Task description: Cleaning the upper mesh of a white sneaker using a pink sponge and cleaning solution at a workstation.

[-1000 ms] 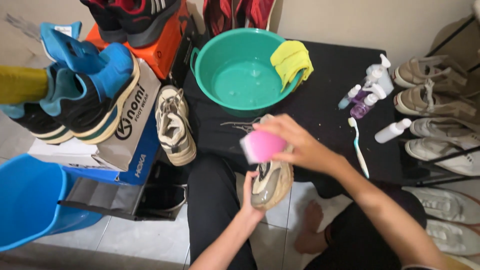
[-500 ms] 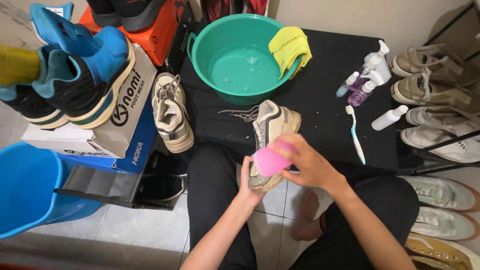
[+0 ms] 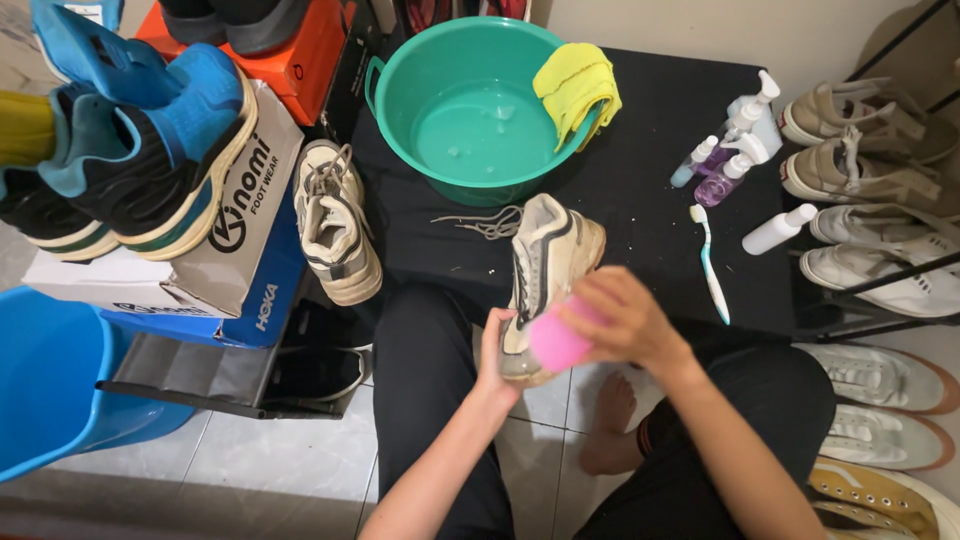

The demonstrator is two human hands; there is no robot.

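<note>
- We cup our left hand [image 3: 497, 350] around the heel of the beige sneaker [image 3: 543, 270]
- Our right hand [image 3: 625, 320] clamps a pink brush [image 3: 556, 342] against the sneaker's side

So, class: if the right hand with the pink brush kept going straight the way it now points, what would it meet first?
The right hand presses the pink brush leftward, so it likely meets the cream sneaker that the left hand steadies; contact already looks made.

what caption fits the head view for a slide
Left hand holds a beige lace-less sneaker while right hand presses a pink round brush to it, near a green plastic basin.
</note>
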